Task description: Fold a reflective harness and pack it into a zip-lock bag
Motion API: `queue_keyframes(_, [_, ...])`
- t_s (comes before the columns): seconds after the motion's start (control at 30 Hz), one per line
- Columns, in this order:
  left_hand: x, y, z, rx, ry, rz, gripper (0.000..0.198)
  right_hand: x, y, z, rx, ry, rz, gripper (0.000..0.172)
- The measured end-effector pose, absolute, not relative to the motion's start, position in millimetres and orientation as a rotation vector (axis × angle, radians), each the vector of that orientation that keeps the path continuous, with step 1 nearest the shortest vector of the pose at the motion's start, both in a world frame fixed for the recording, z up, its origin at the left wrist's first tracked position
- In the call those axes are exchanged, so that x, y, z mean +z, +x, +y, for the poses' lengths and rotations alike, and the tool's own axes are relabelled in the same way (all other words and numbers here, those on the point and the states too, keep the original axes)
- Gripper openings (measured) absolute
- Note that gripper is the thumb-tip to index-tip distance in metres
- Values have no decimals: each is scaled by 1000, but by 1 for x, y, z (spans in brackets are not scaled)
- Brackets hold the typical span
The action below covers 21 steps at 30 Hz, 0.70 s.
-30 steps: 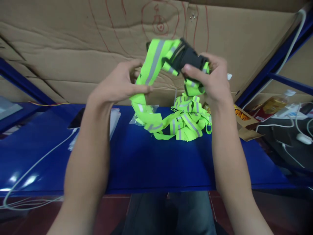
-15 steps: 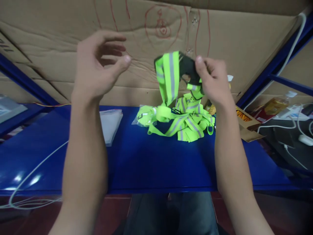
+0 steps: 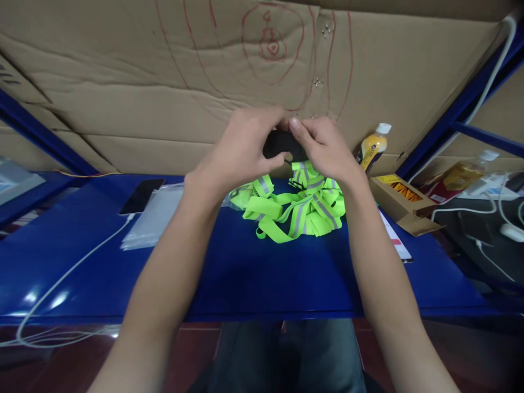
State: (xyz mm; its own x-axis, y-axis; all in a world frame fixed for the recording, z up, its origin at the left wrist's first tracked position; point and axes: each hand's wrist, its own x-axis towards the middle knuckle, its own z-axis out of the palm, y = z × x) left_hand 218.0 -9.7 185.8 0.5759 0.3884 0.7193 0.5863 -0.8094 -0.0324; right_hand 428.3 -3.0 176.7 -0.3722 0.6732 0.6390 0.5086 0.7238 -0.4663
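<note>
A black piece (image 3: pixel 282 144) of the neon strap bundle is held up in front of the cardboard. My left hand (image 3: pixel 249 144) curves around its left side, with fingers and thumb closed on it. On its right side my right hand (image 3: pixel 327 147) pinches it, the thumb beside my left fingertips. Below hangs and lies a tangled pile of neon yellow-green straps (image 3: pixel 315 210) with grey reflective stripes, on the blue table. A clear plastic bag (image 3: pixel 237 197) with neon material shows partly at the pile's left.
Clear plastic bags (image 3: pixel 151 215) and a black phone (image 3: pixel 142 196) with a white cable lie left on the blue table (image 3: pixel 270 284). Right are a yellow bottle (image 3: pixel 373 146), an open carton (image 3: pixel 403 199) and a white-screened device (image 3: pixel 395 237). Blue frame posts flank both sides.
My left hand has moved right and closed on the black piece. My right hand has shifted left and slightly down. The neon strap that was held up now hangs lower.
</note>
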Motion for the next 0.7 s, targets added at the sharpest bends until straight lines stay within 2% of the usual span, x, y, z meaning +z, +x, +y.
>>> queue_keyframes(0.2, [180, 222, -10, -1070, -2450, -833, 21, 180, 429, -6, 280, -898, -2042, 63])
queue_keyframes(0.37, [178, 221, -9, -996, -2615, -792, 22, 182, 432, -8, 284, -912, -2041, 67])
queue_keyframes(0.43, [178, 222, -10, -969, -2670, -790, 30, 181, 432, -8, 315, -917, -2035, 69])
queue_keyframes(0.57, [178, 218, -9, -891, -2662, -874, 63, 178, 433, -2, 390, -928, -1970, 70])
queue_keyframes(0.63, [179, 211, -4, -889, -2596, -981, 56, 178, 440, 3, 399, -951, -1880, 70])
queue_keyframes(0.7, [180, 203, 1, -954, -2502, -1095, 32, 180, 451, 5, 415, -973, -1753, 71])
